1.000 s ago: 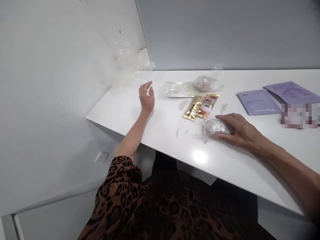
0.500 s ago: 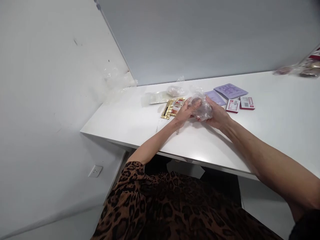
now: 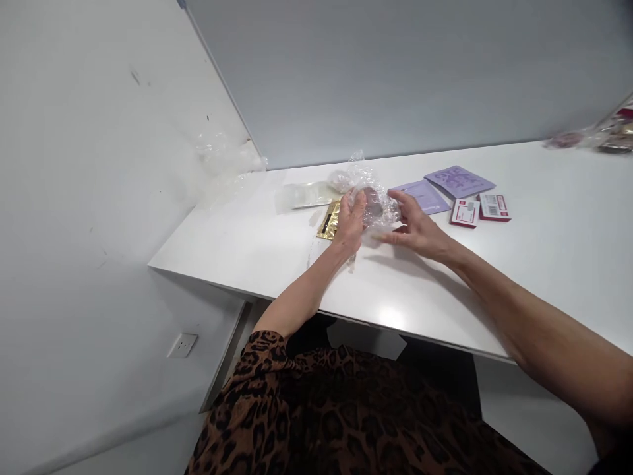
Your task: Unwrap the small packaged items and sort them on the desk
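Shiny wrapped bundle now held mostly by the left hand

A second ago, the plastic-wrapped bundle (image 3: 376, 204) was held low at the surface (image 3: 237, 244) by the right hand (image 3: 420, 232) alone, and the left hand (image 3: 350, 223) was held well away from it. Half a second ago, it was held by both hands. Now it has been moved a bit to the left, and the clear wrap (image 3: 363, 171) is puffed up at the top.

The left grip is closed on the bundle, with the thumb laid over its near side. The right grip has been loosened: its thumb and fingers are spread apart at the bundle's right edge. Whether the wrap is touched by them cannot be told. The bundle seems to be held just over the surface. Its weight seems to be left to the left hand, so the right hand is made freer to work at the wrap. What is kept inside cannot be told.

A gold packet (image 3: 326, 224) is partly covered by the left hand. Two purple pouches can be seen behind the right hand, and two small red and white boxes are set to its right.
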`<state>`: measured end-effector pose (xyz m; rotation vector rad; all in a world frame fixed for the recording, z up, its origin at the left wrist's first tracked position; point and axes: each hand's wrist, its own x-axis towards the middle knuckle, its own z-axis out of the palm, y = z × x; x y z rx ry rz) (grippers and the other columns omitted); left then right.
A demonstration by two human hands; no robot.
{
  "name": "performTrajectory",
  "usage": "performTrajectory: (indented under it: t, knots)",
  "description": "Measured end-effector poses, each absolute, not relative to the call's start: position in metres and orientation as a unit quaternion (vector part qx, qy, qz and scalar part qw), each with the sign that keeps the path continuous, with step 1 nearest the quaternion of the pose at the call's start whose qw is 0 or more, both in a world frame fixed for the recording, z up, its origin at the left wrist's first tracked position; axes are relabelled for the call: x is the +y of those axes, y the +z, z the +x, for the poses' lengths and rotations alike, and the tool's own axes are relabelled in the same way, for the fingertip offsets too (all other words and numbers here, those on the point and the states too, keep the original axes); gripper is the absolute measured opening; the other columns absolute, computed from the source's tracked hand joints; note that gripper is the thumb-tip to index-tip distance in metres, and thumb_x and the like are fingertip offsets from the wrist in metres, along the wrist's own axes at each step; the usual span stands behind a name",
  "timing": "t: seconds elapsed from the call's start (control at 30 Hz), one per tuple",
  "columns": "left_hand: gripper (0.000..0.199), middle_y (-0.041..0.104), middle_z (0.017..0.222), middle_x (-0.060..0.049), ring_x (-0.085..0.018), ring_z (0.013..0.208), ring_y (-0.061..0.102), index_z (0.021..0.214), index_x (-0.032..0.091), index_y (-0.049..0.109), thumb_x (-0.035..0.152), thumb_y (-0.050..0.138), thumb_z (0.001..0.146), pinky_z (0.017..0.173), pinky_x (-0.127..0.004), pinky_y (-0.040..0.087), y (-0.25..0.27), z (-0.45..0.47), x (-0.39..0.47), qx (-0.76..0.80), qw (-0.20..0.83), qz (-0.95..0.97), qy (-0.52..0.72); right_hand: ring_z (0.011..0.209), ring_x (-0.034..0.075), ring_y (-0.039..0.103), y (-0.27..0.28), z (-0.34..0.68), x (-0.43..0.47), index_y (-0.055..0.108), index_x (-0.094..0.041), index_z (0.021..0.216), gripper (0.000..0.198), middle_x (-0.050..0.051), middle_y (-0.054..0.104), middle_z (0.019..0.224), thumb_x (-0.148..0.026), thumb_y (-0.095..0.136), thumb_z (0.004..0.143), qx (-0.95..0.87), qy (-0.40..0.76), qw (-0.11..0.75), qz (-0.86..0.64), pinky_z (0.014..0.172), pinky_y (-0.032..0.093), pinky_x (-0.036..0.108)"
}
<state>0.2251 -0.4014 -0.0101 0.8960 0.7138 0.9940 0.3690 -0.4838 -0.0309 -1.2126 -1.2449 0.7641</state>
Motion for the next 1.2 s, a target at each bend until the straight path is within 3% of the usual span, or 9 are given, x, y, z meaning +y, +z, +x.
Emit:
performTrajectory:
  t: [0.1,0.2,0.33,0.53,0.67,0.8,0.93,1.03,1.2]
  knots:
    - [0.041,0.071,0.127,-0.004,-0.023,0.125,0.069,0.138,0.03,0.062,0.042,0.071,0.1,0.104,-0.043,0.058,-0.007,0.223,-0.403,0.328,0.728,0.408,0.442,0.112,0.031,0.067,-0.032,0.364,-0.487,0.066,-0.029,0.135,0.082,0.01,0.063,0.141,-0.066,0.093,0.067,-0.564,0.245,0.577,-0.537,0.077,0.062,0.04]
    - [0.041,0.072,0.124,-0.004,-0.024,0.125,0.069,0.133,0.03,0.066,0.048,0.073,0.097,0.102,-0.044,0.061,-0.002,0.222,-0.408,0.306,0.77,0.386,0.405,0.086,0.021,0.064,-0.032,0.363,-0.487,0.074,-0.026,0.102,0.042,0.004,0.069,0.097,-0.067,0.072,0.091,-0.52,0.201,0.63,-0.54,0.079,0.059,0.04]
    - [0.063,0.073,0.126,-0.005,-0.026,0.121,0.072,0.146,0.035,0.06,0.052,0.08,0.089,0.1,-0.043,0.064,0.003,0.222,-0.419,0.279,0.825,0.349,0.346,0.071,0.02,0.061,-0.034,0.367,-0.482,0.062,-0.026,0.075,0.044,-0.001,0.058,0.07,-0.067,0.071,0.091,-0.406,0.231,0.707,-0.531,0.075,0.058,0.04]
    - [0.077,0.072,0.131,-0.002,-0.02,0.116,0.072,0.149,0.039,0.055,0.021,0.086,0.081,0.102,-0.041,0.062,0.004,0.221,-0.424,0.266,0.814,0.396,0.33,0.101,0.028,0.072,-0.035,0.37,-0.475,0.066,-0.028,0.095,0.038,0.005,0.074,0.098,-0.063,0.076,0.083,-0.306,0.29,0.75,-0.51,0.083,0.063,0.046]
    - [0.061,0.072,0.129,-0.006,-0.024,0.117,0.072,0.143,0.034,0.059,0.034,0.082,0.087,0.105,-0.048,0.061,0.006,0.22,-0.421,0.244,0.846,0.36,0.308,0.123,0.031,0.068,-0.032,0.374,-0.474,0.067,-0.032,0.109,0.04,0.006,0.073,0.124,-0.064,0.071,0.087,-0.298,0.285,0.756,-0.509,0.088,0.064,0.049]
    - [0.062,0.072,0.123,-0.019,-0.037,0.124,0.069,0.133,0.022,0.064,0.055,0.081,0.084,0.105,-0.058,0.059,0.009,0.216,-0.419,0.223,0.901,0.285,0.24,0.132,0.029,0.063,-0.026,0.375,-0.478,0.071,-0.033,0.107,0.031,0.003,0.073,0.127,-0.059,0.071,0.09,-0.325,0.227,0.783,-0.479,0.103,0.059,0.051]
    - [0.03,0.074,0.107,-0.017,-0.034,0.116,0.073,0.115,0.017,0.067,0.04,0.067,0.097,0.11,-0.058,0.055,0.008,0.217,-0.416,0.252,0.905,0.27,0.209,0.125,0.029,0.065,-0.02,0.372,-0.486,0.076,-0.032,0.11,0.031,0.002,0.074,0.122,-0.049,0.078,0.085,-0.423,0.205,0.727,-0.501,0.116,0.049,0.053]
    - [0.013,0.074,0.095,-0.011,-0.024,0.098,0.074,0.108,0.016,0.067,0.02,0.059,0.099,0.113,-0.052,0.053,0.006,0.22,-0.414,0.299,0.876,0.288,0.247,0.124,0.03,0.065,-0.013,0.372,-0.491,0.077,-0.031,0.111,0.034,0.004,0.075,0.118,-0.052,0.075,0.084,-0.436,0.311,0.695,-0.48,0.114,0.049,0.052]
    - [0.057,0.074,0.103,-0.003,-0.018,0.093,0.071,0.132,0.026,0.061,0.005,0.077,0.081,0.11,-0.053,0.053,-0.002,0.223,-0.416,0.34,0.785,0.391,0.339,0.123,0.03,0.065,-0.006,0.377,-0.492,0.076,-0.032,0.106,0.044,0.003,0.074,0.123,-0.068,0.079,0.08,-0.402,0.355,0.671,-0.512,0.106,0.054,0.049]
